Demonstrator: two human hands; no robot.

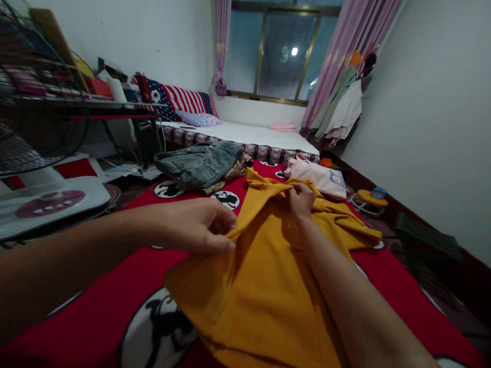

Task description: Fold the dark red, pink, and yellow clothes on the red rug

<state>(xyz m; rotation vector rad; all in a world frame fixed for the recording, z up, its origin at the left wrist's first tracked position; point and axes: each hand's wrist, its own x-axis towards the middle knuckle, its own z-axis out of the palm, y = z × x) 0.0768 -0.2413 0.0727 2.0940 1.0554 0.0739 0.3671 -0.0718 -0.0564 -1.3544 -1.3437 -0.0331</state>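
Observation:
A mustard-yellow garment (264,286) lies spread on a red blanket (95,317) with black-and-white cartoon prints. My left hand (199,225) pinches the garment's left edge, lifting a fold of cloth. Farther out, my right hand (302,199) grips a bunched part of the same garment near its top. Both hands are closed on the fabric.
Folded grey jeans (201,163) on a patterned cloth lie at the far left of the blanket, a folded pink garment (318,176) at the far right. A fan (38,133) stands at left. A second bed (245,135), a window and hanging clothes (341,107) fill the back.

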